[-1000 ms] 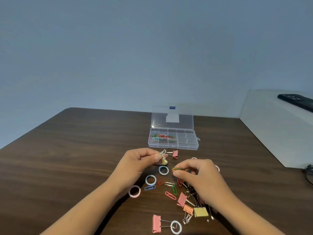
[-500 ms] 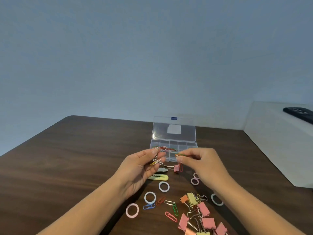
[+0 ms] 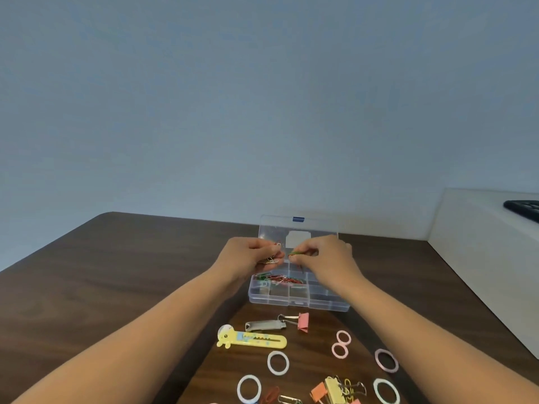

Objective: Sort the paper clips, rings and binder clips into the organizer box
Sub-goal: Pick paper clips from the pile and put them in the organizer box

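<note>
Left hand [image 3: 250,258] pinching bunch of paper clips [image 3: 271,260]; right hand [image 3: 323,258] just beside it, pinching green clip [image 3: 296,253]; organizer box [image 3: 297,304] beneath both; I reckon light springy wire, tangles easily; take by loop end.

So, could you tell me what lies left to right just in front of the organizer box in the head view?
Yellow cartoon-printed plastic tool, pink metal binder clip, pair of small pink rings, larger pale pink ring.

Dim, even light; soft, wide-angle edges bowed.
</note>
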